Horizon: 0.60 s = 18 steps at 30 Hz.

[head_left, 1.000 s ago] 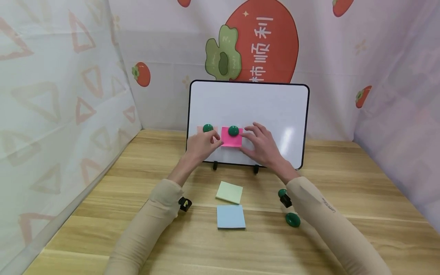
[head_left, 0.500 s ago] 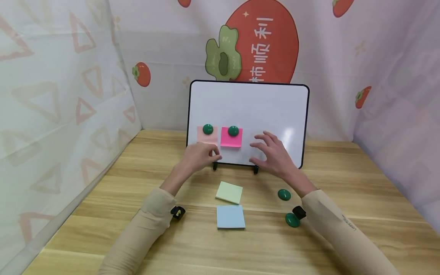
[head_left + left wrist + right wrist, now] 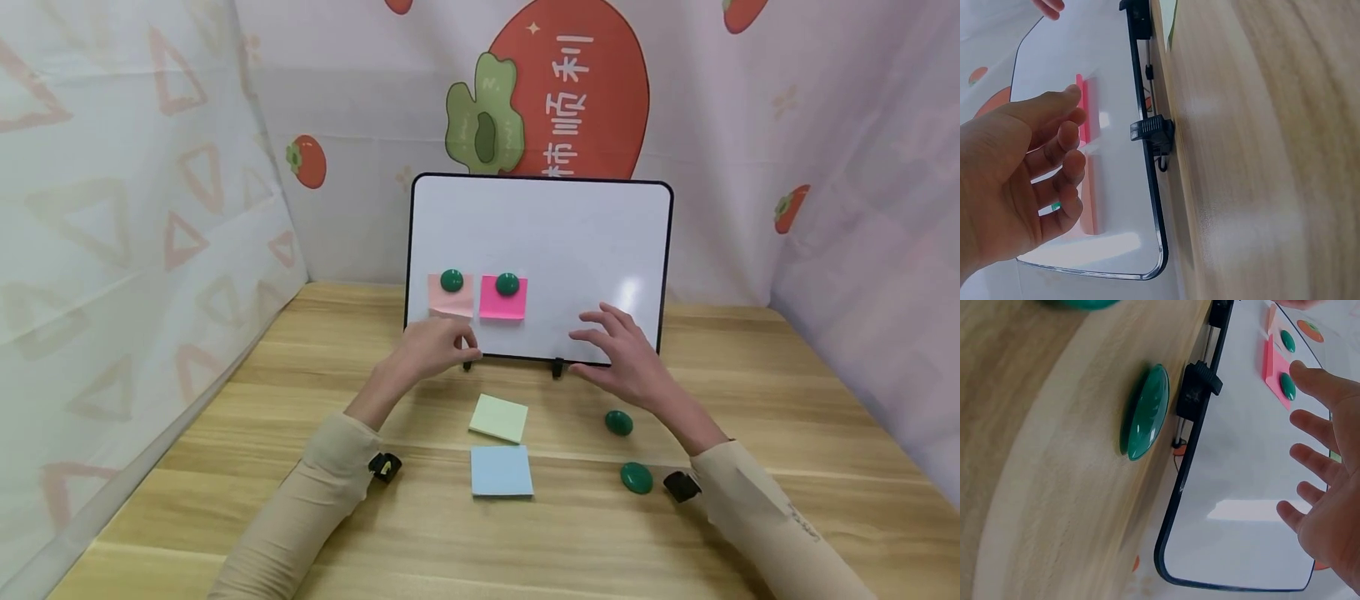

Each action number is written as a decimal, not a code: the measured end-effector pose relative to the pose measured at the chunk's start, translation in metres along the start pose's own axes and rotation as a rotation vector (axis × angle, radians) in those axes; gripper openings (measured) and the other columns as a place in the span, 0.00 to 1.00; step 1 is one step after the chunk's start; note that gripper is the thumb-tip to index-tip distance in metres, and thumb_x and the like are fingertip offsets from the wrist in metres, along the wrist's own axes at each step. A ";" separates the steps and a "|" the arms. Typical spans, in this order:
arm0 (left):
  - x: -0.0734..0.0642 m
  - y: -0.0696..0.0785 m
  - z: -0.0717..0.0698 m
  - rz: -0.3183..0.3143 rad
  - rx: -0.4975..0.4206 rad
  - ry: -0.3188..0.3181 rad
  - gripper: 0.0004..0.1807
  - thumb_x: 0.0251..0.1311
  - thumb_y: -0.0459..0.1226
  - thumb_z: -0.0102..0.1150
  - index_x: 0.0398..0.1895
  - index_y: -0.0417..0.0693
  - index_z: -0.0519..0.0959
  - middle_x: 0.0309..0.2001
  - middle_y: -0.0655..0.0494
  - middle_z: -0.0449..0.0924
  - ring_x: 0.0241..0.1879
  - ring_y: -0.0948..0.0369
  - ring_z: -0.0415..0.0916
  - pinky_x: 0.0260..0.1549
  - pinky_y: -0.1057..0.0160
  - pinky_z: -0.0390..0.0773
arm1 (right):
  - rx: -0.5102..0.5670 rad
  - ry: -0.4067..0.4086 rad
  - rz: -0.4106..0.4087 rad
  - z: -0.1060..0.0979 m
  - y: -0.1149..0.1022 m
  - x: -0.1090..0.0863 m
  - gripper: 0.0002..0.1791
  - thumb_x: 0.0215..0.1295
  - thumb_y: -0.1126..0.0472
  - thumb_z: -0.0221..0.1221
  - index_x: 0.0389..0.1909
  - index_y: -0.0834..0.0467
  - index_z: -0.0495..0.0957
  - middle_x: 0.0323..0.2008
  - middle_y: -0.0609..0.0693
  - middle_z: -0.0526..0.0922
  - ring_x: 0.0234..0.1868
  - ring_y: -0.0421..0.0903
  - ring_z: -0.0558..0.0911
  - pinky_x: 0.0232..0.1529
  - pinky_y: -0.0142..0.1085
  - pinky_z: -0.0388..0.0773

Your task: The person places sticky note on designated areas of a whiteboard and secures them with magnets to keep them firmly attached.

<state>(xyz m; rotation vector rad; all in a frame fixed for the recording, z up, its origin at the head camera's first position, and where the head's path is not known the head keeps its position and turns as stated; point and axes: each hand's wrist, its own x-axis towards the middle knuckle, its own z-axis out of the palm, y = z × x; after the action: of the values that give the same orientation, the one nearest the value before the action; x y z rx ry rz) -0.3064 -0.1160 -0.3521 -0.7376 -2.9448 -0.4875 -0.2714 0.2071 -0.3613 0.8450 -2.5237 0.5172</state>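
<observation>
A whiteboard point(image 3: 592, 225) stands upright at the back of the table. On its lower left are a pale pink sticky note point(image 3: 441, 300) and a bright pink sticky note point(image 3: 492, 307), each under a green magnet point(image 3: 452, 281). My left hand point(image 3: 429, 345) hovers just below the pale note, fingers loosely curled and holding nothing; its wrist view shows bare fingertips point(image 3: 1074, 161). Farther right, in front of the board's lower right part, my right hand point(image 3: 628, 360) has its fingers spread with nothing between them. Both lower note edges curl out from the board.
A pale green sticky pad point(image 3: 498, 417) and a blue sticky pad point(image 3: 502, 472) lie mid-table. To their right are two loose green magnets, one farther back point(image 3: 618, 422) and one nearer point(image 3: 637, 477). Black stand clips point(image 3: 557, 367) hold the board's bottom edge. Printed cloth hangs behind.
Both hands have drawn back from the bright pink note. The right hand moved right and down, the left hand down and slightly left. Both notes and their magnets stay on the board.
</observation>
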 end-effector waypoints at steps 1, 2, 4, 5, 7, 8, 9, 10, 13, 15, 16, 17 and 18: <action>0.000 0.001 0.000 0.005 -0.003 -0.004 0.10 0.62 0.52 0.64 0.37 0.60 0.86 0.26 0.66 0.79 0.25 0.65 0.72 0.26 0.65 0.70 | 0.008 0.002 0.002 0.000 0.001 -0.002 0.27 0.52 0.55 0.74 0.53 0.59 0.82 0.63 0.59 0.73 0.73 0.65 0.58 0.66 0.67 0.58; 0.000 0.002 0.001 0.008 -0.006 -0.008 0.10 0.62 0.52 0.64 0.37 0.59 0.87 0.25 0.66 0.79 0.25 0.65 0.72 0.26 0.65 0.70 | 0.013 0.003 0.001 -0.001 0.003 -0.003 0.26 0.52 0.55 0.75 0.53 0.59 0.82 0.62 0.60 0.73 0.73 0.65 0.59 0.66 0.67 0.58; -0.001 0.003 0.001 0.008 -0.009 -0.015 0.09 0.62 0.51 0.64 0.36 0.59 0.87 0.25 0.66 0.79 0.26 0.65 0.72 0.26 0.64 0.70 | 0.027 -0.005 0.001 -0.002 0.005 -0.006 0.26 0.52 0.55 0.74 0.52 0.59 0.82 0.62 0.60 0.73 0.73 0.65 0.59 0.66 0.66 0.59; -0.001 0.004 0.002 0.006 -0.010 -0.019 0.09 0.63 0.51 0.64 0.36 0.59 0.87 0.25 0.66 0.79 0.26 0.65 0.72 0.26 0.64 0.70 | 0.035 -0.012 0.001 -0.004 0.005 -0.007 0.26 0.53 0.55 0.74 0.52 0.59 0.82 0.63 0.60 0.73 0.72 0.65 0.59 0.66 0.66 0.59; -0.002 0.004 0.003 0.001 -0.020 -0.031 0.08 0.62 0.49 0.65 0.36 0.59 0.87 0.25 0.66 0.79 0.26 0.64 0.72 0.26 0.64 0.70 | 0.051 -0.036 0.008 -0.006 0.006 -0.010 0.26 0.54 0.55 0.74 0.53 0.59 0.82 0.63 0.60 0.73 0.72 0.65 0.60 0.65 0.65 0.61; -0.002 0.005 0.003 0.000 -0.021 -0.036 0.08 0.62 0.49 0.65 0.36 0.59 0.87 0.25 0.66 0.79 0.26 0.65 0.72 0.26 0.64 0.70 | 0.060 -0.052 0.015 -0.008 0.007 -0.011 0.26 0.54 0.55 0.73 0.53 0.59 0.81 0.63 0.60 0.73 0.72 0.64 0.61 0.65 0.64 0.62; -0.002 0.005 0.004 -0.001 -0.024 -0.042 0.07 0.62 0.49 0.65 0.35 0.59 0.87 0.24 0.66 0.79 0.26 0.65 0.72 0.26 0.64 0.70 | 0.073 -0.069 0.025 -0.009 0.008 -0.013 0.26 0.54 0.55 0.73 0.54 0.59 0.81 0.64 0.60 0.72 0.71 0.64 0.62 0.65 0.63 0.63; -0.002 0.005 0.004 -0.001 -0.029 -0.048 0.07 0.62 0.49 0.65 0.35 0.59 0.87 0.24 0.66 0.79 0.26 0.65 0.73 0.26 0.64 0.70 | 0.085 -0.086 0.036 -0.010 0.008 -0.014 0.26 0.55 0.55 0.73 0.54 0.59 0.81 0.63 0.60 0.72 0.70 0.63 0.63 0.64 0.63 0.64; -0.003 0.007 0.006 -0.002 -0.029 -0.066 0.07 0.62 0.49 0.66 0.34 0.60 0.87 0.25 0.67 0.80 0.26 0.65 0.73 0.27 0.63 0.70 | 0.112 -0.145 0.066 -0.013 0.013 -0.018 0.26 0.57 0.56 0.72 0.55 0.60 0.80 0.61 0.60 0.73 0.65 0.61 0.68 0.61 0.60 0.69; -0.003 0.009 0.008 -0.001 -0.017 -0.081 0.07 0.62 0.50 0.66 0.34 0.60 0.86 0.26 0.67 0.80 0.27 0.65 0.73 0.28 0.64 0.71 | 0.135 -0.183 0.086 -0.016 0.015 -0.020 0.25 0.58 0.56 0.71 0.55 0.60 0.80 0.58 0.59 0.74 0.61 0.59 0.71 0.59 0.58 0.71; -0.003 0.010 0.009 0.001 -0.011 -0.090 0.08 0.62 0.50 0.66 0.35 0.60 0.86 0.26 0.67 0.80 0.28 0.65 0.73 0.29 0.64 0.70 | 0.144 -0.201 0.095 -0.016 0.017 -0.021 0.24 0.58 0.57 0.71 0.55 0.59 0.80 0.57 0.58 0.75 0.60 0.58 0.71 0.58 0.57 0.71; -0.003 0.011 0.010 0.005 -0.002 -0.099 0.08 0.62 0.50 0.65 0.35 0.60 0.86 0.27 0.66 0.80 0.28 0.65 0.73 0.30 0.64 0.70 | 0.156 -0.218 0.101 -0.017 0.018 -0.022 0.24 0.58 0.57 0.71 0.55 0.59 0.81 0.55 0.58 0.75 0.59 0.58 0.72 0.57 0.56 0.71; -0.004 0.012 0.011 0.008 0.006 -0.108 0.09 0.62 0.50 0.65 0.36 0.59 0.87 0.27 0.66 0.79 0.29 0.65 0.73 0.30 0.64 0.70 | 0.166 -0.234 0.105 -0.018 0.020 -0.023 0.24 0.59 0.57 0.70 0.55 0.59 0.81 0.55 0.57 0.76 0.58 0.57 0.72 0.57 0.56 0.71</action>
<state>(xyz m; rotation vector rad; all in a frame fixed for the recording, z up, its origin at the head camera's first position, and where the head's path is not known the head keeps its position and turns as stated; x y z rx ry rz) -0.2972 -0.1038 -0.3594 -0.7995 -3.0395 -0.4521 -0.2627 0.2411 -0.3616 0.8808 -2.7807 0.7075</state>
